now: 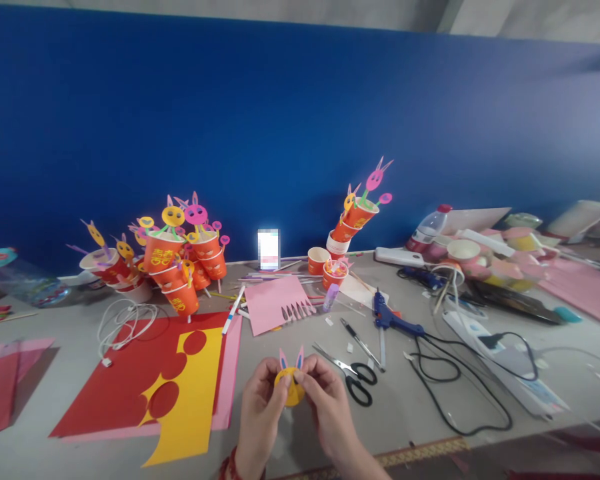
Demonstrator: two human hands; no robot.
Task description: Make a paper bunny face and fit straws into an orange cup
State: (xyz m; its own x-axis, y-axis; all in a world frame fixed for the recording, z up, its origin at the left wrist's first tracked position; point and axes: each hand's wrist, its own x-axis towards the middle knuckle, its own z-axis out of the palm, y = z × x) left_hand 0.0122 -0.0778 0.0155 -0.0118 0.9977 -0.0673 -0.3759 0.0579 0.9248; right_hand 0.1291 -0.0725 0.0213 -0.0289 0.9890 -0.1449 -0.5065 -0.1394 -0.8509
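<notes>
thumbs and fingertips pinched closed, a person's left hand [260, 400] and right hand [327, 393] grip a yellow paper disc [295, 395] with two pink-and-blue ears [283, 360] at its top, held above the tabletop [395, 413] near the middle of its near edge. just beside the right hand lie black-handled scissors [350, 369], with a pen [363, 345] next to them and a blue glue gun [399, 323] farther toward the far edge. to the left, a yellow sheet [195, 387] with round cutouts lies on a red sheet [100, 393], near the near left part of the tabletop. beyond the hands rests a pink sheet [270, 303] with a notched edge. along the far edge, red paper cups [164, 252], many topped with paper faces, lean in stacks on either side of a lit screen [269, 249]; a white power strip [503, 370] slants toward the near right corner.
</notes>
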